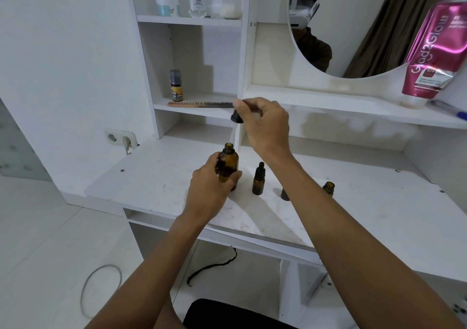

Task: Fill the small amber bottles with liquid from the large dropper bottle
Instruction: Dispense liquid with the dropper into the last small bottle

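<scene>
Gripping large amber glass bottle (pixel 228 167): left hand (pixel 211 184). Black-capped glass dropper (pixel 236 120) pinched by right hand (pixel 265 126), tip at bottle mouth. Capped small amber bottle (pixel 258 179) just right of left hand.

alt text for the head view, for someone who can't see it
The left hand steadies a large amber bottle on a white desk while the right hand holds its dropper above the mouth. Beside it stand a capped small bottle and an open one.

Two bare forearms, no sleeves, rings or watch in view
</scene>
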